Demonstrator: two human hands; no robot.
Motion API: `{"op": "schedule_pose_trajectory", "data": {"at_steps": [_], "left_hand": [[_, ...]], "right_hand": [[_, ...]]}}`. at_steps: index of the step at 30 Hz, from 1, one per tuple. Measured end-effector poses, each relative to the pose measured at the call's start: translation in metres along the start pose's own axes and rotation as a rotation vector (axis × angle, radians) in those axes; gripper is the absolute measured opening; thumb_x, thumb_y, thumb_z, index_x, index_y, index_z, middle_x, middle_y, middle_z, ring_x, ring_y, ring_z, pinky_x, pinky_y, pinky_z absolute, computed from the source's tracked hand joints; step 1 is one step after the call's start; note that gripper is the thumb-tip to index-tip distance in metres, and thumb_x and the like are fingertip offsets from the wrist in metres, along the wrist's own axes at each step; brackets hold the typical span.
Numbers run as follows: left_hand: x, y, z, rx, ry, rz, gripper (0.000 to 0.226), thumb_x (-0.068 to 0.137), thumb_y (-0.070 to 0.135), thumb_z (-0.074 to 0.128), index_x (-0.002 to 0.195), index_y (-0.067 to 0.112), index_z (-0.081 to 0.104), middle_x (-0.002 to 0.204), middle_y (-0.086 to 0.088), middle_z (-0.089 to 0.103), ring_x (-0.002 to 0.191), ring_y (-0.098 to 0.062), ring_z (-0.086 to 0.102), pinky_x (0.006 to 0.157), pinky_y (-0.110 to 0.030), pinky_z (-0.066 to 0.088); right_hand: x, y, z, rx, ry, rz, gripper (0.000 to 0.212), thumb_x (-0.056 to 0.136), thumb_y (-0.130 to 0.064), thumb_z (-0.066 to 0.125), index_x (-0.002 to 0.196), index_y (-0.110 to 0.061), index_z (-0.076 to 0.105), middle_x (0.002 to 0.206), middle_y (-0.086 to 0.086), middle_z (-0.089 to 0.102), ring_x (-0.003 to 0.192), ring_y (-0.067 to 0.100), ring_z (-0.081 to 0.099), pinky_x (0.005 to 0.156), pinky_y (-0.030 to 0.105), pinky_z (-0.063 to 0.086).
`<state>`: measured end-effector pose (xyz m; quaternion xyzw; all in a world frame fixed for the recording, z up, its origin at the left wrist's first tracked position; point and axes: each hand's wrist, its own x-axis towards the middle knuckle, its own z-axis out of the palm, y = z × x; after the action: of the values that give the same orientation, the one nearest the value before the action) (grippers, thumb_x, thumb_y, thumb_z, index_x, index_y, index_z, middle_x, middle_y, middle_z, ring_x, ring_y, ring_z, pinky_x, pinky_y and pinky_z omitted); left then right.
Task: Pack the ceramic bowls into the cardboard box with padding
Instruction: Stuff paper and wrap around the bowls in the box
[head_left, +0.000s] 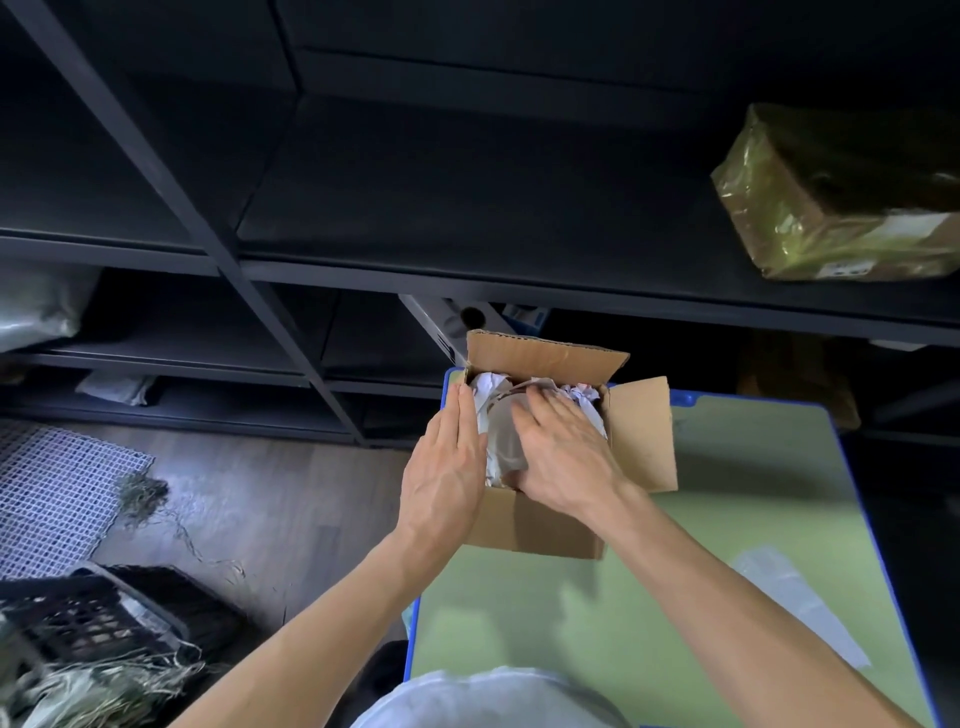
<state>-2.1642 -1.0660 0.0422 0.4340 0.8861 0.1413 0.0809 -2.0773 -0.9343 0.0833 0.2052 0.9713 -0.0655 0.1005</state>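
The cardboard box (540, 530) stands with its flaps open at the far left corner of a green table with a blue rim (623, 623). The person's left hand (447, 467) lies flat against the box's left side, fingers straight and together, pointing away from the body. The right hand (566, 457) reaches down into the box, fingers spread and laid flat on the contents, gripping nothing. Between the two hands shows a smooth, rounded grey shape (501, 436), possibly a ceramic bowl, though the dim light leaves that unsure. Crumpled white paper (485, 387) is packed around it along the far and right sides. A piece of clear plastic (800, 608) lies on the table to the right. Behind stands dark metal shelving (415, 208) with a tape-wrapped parcel (831, 208) on it.
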Motion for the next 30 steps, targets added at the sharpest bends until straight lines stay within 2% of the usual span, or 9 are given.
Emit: {"op": "schedule_pose_trajectory", "data": {"at_steps": [4,8,12,14,17,21,24,27,30], "left_hand": [[0.003,0.003,-0.004,-0.072,-0.037,-0.002,0.055,0.106,0.017,0.028,0.156,0.000,0.011,0.163,-0.017,0.014,0.148,-0.027,0.023,0.119,-0.035,0.025],[0.001,0.003,-0.010,0.063,-0.064,0.045,0.060,0.102,0.011,0.026,0.156,0.001,0.002,0.165,-0.016,-0.004,0.147,-0.025,0.020,0.116,-0.029,0.027],[0.007,0.002,-0.026,0.040,0.052,0.060,0.051,0.098,0.020,0.044,0.148,0.013,0.035,0.149,-0.006,0.034,0.113,-0.022,0.049,0.090,-0.026,0.046],[0.011,-0.003,-0.030,0.054,0.044,0.085,0.052,0.099,0.025,0.043,0.149,0.022,0.033,0.143,0.001,0.035,0.103,-0.021,0.050,0.083,-0.029,0.049],[0.012,-0.006,-0.033,0.048,-0.006,0.040,0.059,0.099,0.026,0.047,0.153,0.032,0.025,0.140,0.002,0.037,0.093,-0.022,0.053,0.074,-0.036,0.053],[0.008,0.000,-0.028,0.059,-0.051,-0.002,0.069,0.095,0.017,0.050,0.153,0.037,0.018,0.140,-0.002,0.040,0.087,-0.023,0.053,0.058,-0.033,0.044],[0.011,0.001,-0.027,0.135,-0.097,-0.019,0.066,0.095,0.021,0.050,0.152,0.035,0.020,0.145,-0.002,0.037,0.088,-0.023,0.054,0.058,-0.032,0.042],[0.019,-0.005,-0.033,0.129,-0.199,-0.001,0.059,0.100,0.032,0.043,0.154,0.035,0.019,0.145,-0.004,0.034,0.099,-0.025,0.054,0.072,-0.039,0.053],[0.024,-0.007,-0.040,0.112,-0.278,-0.002,0.058,0.100,0.033,0.041,0.155,0.035,0.020,0.141,-0.006,0.037,0.106,-0.027,0.053,0.081,-0.043,0.054]], "right_hand": [[-0.002,0.007,-0.002,0.014,-0.009,0.025,0.086,0.084,-0.054,0.063,0.149,-0.003,0.036,0.160,0.015,0.029,0.148,0.026,0.026,0.123,0.034,0.014],[-0.001,0.002,0.000,0.004,0.004,0.003,0.082,0.086,-0.044,0.064,0.150,-0.004,0.033,0.160,0.017,0.027,0.148,0.027,0.025,0.123,0.034,0.013],[-0.007,0.010,-0.004,0.024,0.010,-0.023,0.075,0.088,-0.048,0.065,0.147,-0.008,0.041,0.162,0.013,0.023,0.150,0.025,0.020,0.123,0.033,0.010],[-0.014,0.014,-0.005,0.045,0.065,-0.029,0.066,0.091,-0.049,0.062,0.142,-0.010,0.047,0.162,0.011,0.026,0.149,0.024,0.022,0.121,0.033,0.013],[-0.027,0.024,-0.005,0.013,0.121,0.002,0.053,0.098,-0.036,0.053,0.144,-0.011,0.045,0.160,0.008,0.031,0.148,0.024,0.025,0.121,0.034,0.016],[-0.042,0.035,-0.002,-0.032,0.084,0.037,0.066,0.098,-0.038,0.052,0.153,-0.007,0.032,0.163,0.009,0.023,0.151,0.022,0.018,0.123,0.035,0.015],[-0.046,0.042,0.002,-0.007,0.074,0.027,0.069,0.100,-0.036,0.050,0.156,-0.007,0.023,0.165,0.007,0.017,0.153,0.019,0.014,0.124,0.033,0.012],[-0.045,0.050,0.004,-0.031,0.051,0.005,0.070,0.100,-0.036,0.049,0.157,-0.008,0.020,0.166,0.006,0.013,0.153,0.017,0.010,0.124,0.031,0.008],[-0.043,0.053,0.005,-0.031,0.028,-0.002,0.075,0.099,-0.041,0.053,0.157,-0.009,0.018,0.167,0.004,0.010,0.153,0.015,0.008,0.124,0.030,0.006]]}}
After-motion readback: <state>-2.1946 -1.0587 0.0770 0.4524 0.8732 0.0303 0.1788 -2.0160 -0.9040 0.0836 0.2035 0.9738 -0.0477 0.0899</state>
